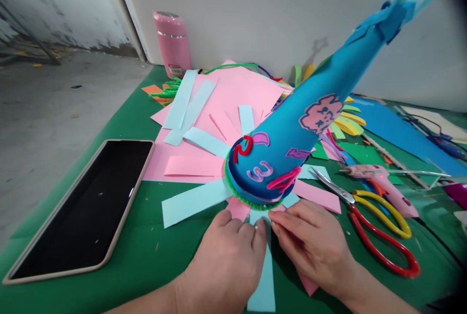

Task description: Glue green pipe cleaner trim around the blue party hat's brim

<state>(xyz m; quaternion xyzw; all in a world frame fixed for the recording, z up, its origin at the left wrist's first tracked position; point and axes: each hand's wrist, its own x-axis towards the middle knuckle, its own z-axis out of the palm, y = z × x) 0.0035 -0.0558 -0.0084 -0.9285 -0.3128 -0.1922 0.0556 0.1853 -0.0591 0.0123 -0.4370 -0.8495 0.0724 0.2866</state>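
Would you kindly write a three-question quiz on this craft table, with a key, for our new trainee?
1. Multiple choice: how are the two handles of the scissors coloured? A) both red; B) one yellow, one red; C) both yellow.
2. True or false: the left hand is nearer to the smartphone than the right hand is.
3. Short answer: from the base of which object do several pink and light-blue paper strips fan out?

Key: 1. B; 2. True; 3. The blue paper cone.
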